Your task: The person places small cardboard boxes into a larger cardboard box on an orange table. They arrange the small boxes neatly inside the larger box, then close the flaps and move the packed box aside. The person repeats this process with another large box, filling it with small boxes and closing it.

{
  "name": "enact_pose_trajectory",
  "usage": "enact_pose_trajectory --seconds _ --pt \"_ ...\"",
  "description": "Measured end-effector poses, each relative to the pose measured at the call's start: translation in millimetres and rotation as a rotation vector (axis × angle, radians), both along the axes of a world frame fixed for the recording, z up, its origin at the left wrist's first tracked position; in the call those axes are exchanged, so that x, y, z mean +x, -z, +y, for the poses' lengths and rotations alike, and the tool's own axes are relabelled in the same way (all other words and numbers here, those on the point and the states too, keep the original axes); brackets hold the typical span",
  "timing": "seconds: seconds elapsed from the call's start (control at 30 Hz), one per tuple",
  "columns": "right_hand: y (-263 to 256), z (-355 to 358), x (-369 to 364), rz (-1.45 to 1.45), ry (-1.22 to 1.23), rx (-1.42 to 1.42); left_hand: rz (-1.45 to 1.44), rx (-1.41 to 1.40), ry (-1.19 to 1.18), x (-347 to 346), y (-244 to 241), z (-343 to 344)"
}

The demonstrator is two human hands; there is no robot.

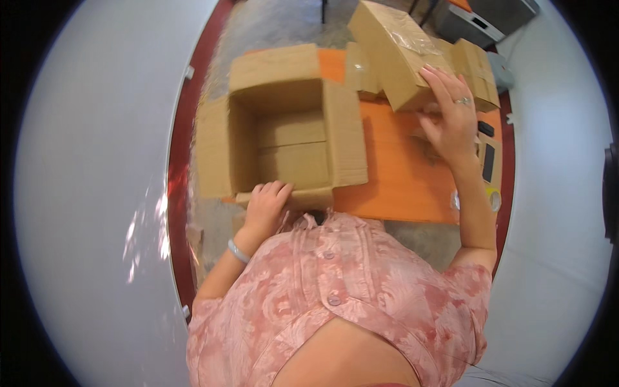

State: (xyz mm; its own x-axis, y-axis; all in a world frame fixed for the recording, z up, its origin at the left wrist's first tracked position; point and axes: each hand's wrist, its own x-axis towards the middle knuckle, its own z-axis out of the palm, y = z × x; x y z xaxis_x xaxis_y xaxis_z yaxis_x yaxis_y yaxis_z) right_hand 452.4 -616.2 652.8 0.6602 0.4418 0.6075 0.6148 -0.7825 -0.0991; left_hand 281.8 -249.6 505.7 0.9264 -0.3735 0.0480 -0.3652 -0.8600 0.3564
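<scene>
An open cardboard box (346,130) stands on the orange tabletop (401,179), its flaps folded outward and its inside bare. My left hand (268,203) lies over the box's near edge, fingers curled over the near flap. To the right, my right hand (449,111) grips the near corner of a closed, taped cardboard box (387,53), fingers on its top and the thumb lower down. That box sits tilted among other boxes. What lies beneath my right palm is mostly hidden.
Smaller cardboard boxes (476,72) stand at the back right. Along the right edge lie a black object (486,128), a dark flat piece (489,162) on cardboard and a roll of yellow tape (494,199). White walls (96,145) flank both sides.
</scene>
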Motion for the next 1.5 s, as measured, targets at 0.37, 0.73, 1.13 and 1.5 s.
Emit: enact_pose_trajectory --seconds 0.37,0.73,1.13,1.5 --pt "67 171 -13 0.572 -0.495 0.044 -0.057 -0.071 -0.054 -15 14 10" --pt "146 278 72 0.439 -0.502 -0.299 -0.061 -0.123 -0.045 -18 30 11" --pt "159 215 69 0.145 -0.45 0.221 0.021 -0.114 -0.09 34 -23 15" --pt "275 -30 160 0.182 0.455 -0.403 -0.121 0.077 -0.296 91 -7 25"
